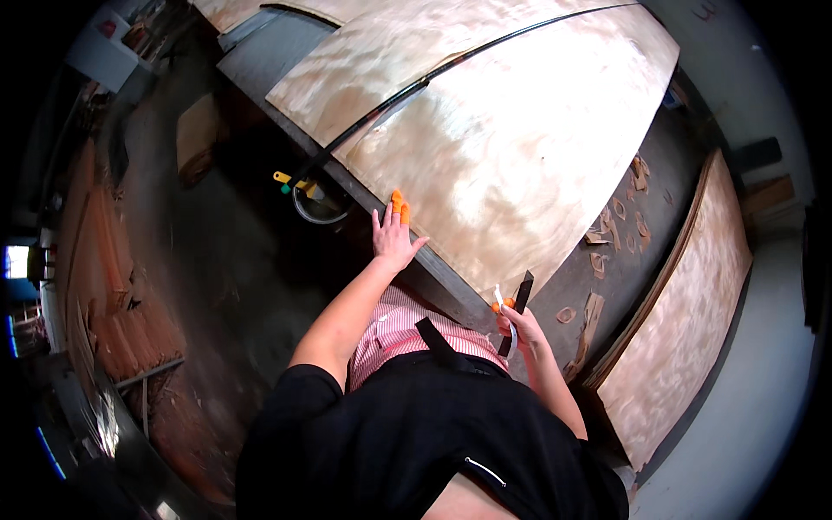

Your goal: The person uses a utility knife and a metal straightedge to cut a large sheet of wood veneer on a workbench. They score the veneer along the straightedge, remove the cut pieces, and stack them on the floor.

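Observation:
Fingers spread, my left hand (398, 243) rests on the near left edge of a large pale wood veneer sheet (503, 165). Two of its fingertips wear orange covers. My right hand (522, 326) is closed at the sheet's near corner, also with orange on the fingers. It grips a flat black blade-like tool (523, 292), which points up and away from me. A thin white strip (511, 336) hangs from the same hand; its material is unclear. Across the sheet, beyond my left hand, runs a long thin black rod (381, 107).
Beside the table edge (299, 134), at left, hangs or stands a round pot (303, 208) with a yellow-handled scraper (303, 185) in it. More veneer sheets (685, 321) stand stacked at right. Veneer scraps (598, 260) litter the floor there. Brown stacked sheets (139, 338) lie far left.

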Available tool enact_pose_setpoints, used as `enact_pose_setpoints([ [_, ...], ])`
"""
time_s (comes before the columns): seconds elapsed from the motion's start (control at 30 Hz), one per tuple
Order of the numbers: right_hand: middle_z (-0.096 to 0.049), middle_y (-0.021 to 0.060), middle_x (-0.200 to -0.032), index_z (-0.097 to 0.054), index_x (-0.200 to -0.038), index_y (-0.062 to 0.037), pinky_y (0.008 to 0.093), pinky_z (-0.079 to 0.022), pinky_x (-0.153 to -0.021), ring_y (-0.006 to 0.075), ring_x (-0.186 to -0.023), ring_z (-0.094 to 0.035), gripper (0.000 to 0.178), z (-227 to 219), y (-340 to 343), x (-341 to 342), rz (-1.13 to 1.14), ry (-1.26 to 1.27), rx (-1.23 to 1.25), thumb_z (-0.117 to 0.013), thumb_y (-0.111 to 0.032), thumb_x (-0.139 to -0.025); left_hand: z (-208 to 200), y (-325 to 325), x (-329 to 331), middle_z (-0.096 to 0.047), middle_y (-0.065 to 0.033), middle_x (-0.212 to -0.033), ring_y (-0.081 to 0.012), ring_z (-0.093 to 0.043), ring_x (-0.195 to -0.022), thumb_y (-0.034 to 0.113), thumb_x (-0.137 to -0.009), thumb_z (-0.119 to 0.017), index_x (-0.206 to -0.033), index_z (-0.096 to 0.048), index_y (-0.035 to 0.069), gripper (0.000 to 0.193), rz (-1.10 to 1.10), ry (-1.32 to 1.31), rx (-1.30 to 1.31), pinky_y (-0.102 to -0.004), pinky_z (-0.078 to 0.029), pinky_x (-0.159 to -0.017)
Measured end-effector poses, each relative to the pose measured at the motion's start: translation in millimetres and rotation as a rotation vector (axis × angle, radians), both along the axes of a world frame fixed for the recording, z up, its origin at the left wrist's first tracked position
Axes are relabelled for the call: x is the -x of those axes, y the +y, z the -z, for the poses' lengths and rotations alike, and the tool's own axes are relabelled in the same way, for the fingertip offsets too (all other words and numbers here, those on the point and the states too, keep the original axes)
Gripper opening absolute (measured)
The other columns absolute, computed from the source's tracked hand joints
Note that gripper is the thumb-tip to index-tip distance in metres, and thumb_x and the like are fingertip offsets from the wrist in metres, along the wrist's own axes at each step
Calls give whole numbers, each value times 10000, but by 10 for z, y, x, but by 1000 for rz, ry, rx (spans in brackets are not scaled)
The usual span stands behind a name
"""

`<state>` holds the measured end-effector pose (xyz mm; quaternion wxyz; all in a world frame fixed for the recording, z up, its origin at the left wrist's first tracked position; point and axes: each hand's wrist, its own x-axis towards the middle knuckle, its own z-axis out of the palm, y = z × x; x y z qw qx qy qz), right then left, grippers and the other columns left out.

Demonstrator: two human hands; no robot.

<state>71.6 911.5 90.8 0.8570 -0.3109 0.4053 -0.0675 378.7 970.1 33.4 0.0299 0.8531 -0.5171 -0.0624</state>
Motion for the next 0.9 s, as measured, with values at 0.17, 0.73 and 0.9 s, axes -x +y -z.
enact_pose_setpoints([
  [0.17,-501,-29,-639,-595,-897,-17,186,-314,-473,46,-527,-411,233,-33,-76,-432,-74,154,262,-585,-236,-820,-88,-155,-394,-387,-179,-1227,-289,-304,-1211,464,-751,-553,-1212,-412,-19,682,105,309,-30,-465,-207,-1003],
  [0.73,-565,7,-606,-605,-745,-2,227,-390,-478,72,-512,-487,156,530,-964,-3481,50,409,409,-572,-145,-797,133,-414,-1584,-327,-203,-1280,-319,-263,-1240,381,-763,-572,-1251,-336,-39,686,370,512,268,-437,-197,-1027],
  [0.9,-556,-2,-605,-598,-711,-36,221,-411,-512,69,-537,-496,158,247,-1007,-3479,-76,505,341,-581,-169,-793,115,-612,-1599,-302,-155,-1316,-265,-181,-1287,462,-738,-565,-1273,-330,-4,748,513,311,65,-465,-122,-1044],
])
